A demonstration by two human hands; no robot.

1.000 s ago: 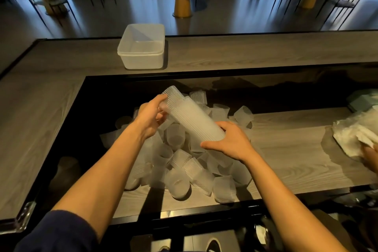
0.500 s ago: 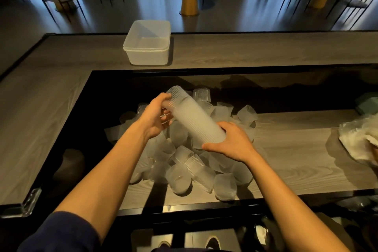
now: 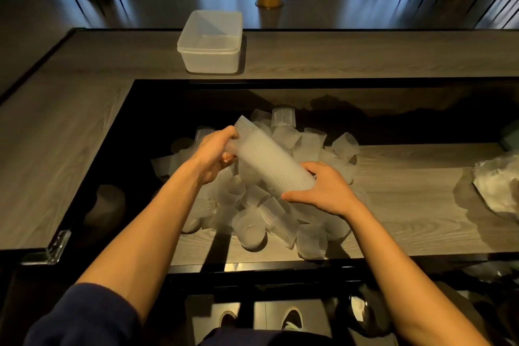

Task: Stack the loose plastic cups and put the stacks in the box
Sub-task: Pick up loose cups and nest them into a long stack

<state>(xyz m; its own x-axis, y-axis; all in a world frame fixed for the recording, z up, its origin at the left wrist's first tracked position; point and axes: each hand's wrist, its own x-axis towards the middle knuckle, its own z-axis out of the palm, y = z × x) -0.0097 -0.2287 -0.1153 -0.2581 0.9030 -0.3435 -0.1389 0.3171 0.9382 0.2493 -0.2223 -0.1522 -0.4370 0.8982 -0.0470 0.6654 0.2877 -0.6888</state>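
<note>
Stack (image 3: 271,156) unmoved, between left hand (image 3: 212,159), right hand (image 3: 325,191)

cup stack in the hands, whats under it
Under the cup stack lies the pile of loose cups; the stack, left hand and right hand hide its middle.

The stack of cups (image 3: 269,160) and the loose cups (image 3: 252,230) are frosted, translucent plastic with finely ribbed walls. The box (image 3: 210,48) is smooth, milky plastic with a soft sheen. The table (image 3: 70,126) shows matt grey wood grain beside a glossy black panel (image 3: 126,149), and the floor (image 3: 196,0) is dark and polished.
</note>
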